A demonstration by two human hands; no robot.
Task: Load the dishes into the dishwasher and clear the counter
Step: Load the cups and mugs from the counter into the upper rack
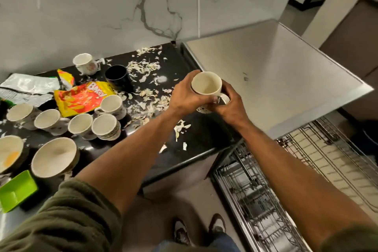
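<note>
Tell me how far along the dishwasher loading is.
Barely started: the visible rack sections hold no dishes. In hand: both the left hand and right hand hold one cream mug. Left: six cream cups, the black mug, two bowls, the snack packet and scattered peelings.

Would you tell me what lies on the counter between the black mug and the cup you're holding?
In the head view, only scattered pale peel scraps on the dark counter.
</note>
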